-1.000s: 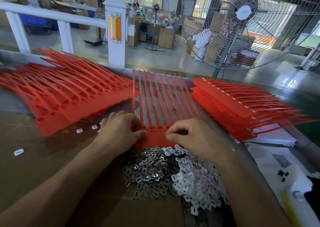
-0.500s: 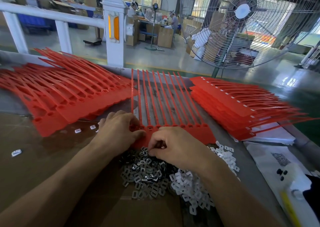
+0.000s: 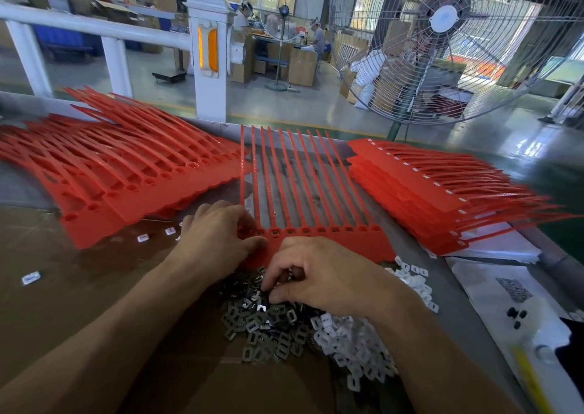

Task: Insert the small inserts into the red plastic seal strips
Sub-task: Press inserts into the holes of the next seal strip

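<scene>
hands at the insert pile, one seal sheet in front of us

our left hand (image 3: 218, 239) presses curled fingers on the left end of the red seal strip sheet (image 3: 331, 239), which lies flat on the table (image 3: 79, 287) between two red stacks – the left stack (image 3: 126, 176) and the right stack (image 3: 442, 192). our right hand (image 3: 322, 274) curls its fingertips into the metal inserts (image 3: 262, 325), just below the sheet – we cannot tell whether it pinches one. white inserts (image 3: 357, 344) lie heaped to the right.
</scene>
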The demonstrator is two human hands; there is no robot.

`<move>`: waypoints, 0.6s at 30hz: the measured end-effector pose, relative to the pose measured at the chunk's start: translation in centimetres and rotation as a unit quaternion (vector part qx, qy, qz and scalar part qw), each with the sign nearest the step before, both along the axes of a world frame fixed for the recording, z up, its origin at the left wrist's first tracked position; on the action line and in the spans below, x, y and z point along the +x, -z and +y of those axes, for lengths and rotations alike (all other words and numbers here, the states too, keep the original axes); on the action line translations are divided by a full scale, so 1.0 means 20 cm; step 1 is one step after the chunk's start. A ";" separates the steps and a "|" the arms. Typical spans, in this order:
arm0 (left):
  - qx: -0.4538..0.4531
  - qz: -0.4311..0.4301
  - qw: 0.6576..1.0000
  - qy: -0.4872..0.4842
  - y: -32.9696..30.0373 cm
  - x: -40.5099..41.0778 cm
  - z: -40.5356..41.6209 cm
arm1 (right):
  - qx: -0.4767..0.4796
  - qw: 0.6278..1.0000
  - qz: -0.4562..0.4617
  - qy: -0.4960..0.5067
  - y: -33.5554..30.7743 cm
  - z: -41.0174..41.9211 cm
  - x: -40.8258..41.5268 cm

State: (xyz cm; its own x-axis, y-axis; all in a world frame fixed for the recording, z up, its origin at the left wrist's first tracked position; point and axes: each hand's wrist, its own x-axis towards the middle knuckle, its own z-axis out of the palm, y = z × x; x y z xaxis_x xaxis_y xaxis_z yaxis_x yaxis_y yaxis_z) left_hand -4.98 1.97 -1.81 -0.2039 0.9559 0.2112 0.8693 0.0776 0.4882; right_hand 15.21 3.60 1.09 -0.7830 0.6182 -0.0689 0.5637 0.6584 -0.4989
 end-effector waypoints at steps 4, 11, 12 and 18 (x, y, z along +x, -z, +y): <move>-0.003 0.005 1.000 -0.001 0.00 0.00 0.00 | 0.009 1.000 0.001 -0.007 0.00 0.00 -0.01; -0.003 0.009 1.000 0.000 0.01 0.00 0.00 | 0.025 1.000 0.016 -0.007 0.02 -0.01 -0.02; -0.003 0.010 1.000 0.001 0.01 0.00 0.00 | 0.017 0.999 0.029 0.000 0.02 -0.01 -0.02; -0.001 0.011 1.000 0.001 0.00 0.00 0.01 | -0.031 0.993 0.108 0.041 0.01 0.01 0.02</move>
State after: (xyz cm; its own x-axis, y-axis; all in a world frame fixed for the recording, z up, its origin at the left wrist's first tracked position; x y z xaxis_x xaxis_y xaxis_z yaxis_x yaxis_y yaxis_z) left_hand -5.01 2.08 -1.90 -0.1981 0.9568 0.2128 0.8800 0.0780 0.4685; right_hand 15.68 3.77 0.93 -0.7309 0.6802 0.0551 0.4901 0.5794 -0.6512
